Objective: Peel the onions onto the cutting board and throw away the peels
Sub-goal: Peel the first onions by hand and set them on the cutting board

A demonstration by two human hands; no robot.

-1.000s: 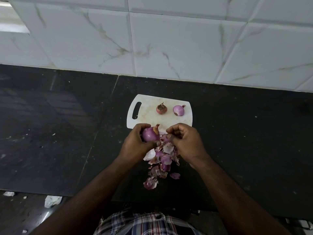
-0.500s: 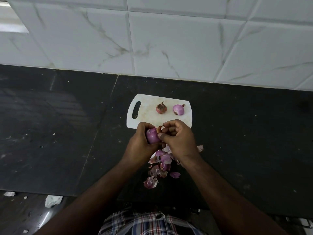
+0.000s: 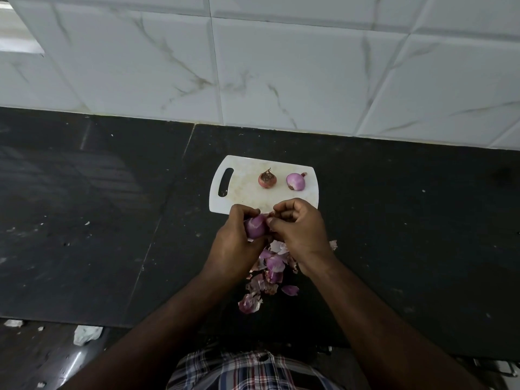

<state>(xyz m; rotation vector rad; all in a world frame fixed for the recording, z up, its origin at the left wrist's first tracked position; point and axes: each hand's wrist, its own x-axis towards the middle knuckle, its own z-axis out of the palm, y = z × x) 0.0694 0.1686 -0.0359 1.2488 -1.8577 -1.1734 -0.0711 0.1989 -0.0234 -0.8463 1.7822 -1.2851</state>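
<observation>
My right hand [image 3: 299, 230] having closed in since a second ago, now pinching stem end of red onion [image 3: 255, 227]; my left hand [image 3: 235, 243] gripping it above peel pile [image 3: 267, 273], near cutting board [image 3: 244, 190]. Last skin nearly off.

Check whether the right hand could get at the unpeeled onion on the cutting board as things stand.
Probably not at once: the right hand is pinching at the onion held in the left hand. Nothing blocks the path to the unpeeled onion.

Left hand [image 3: 235, 243], right hand [image 3: 301, 232] curled together
</observation>
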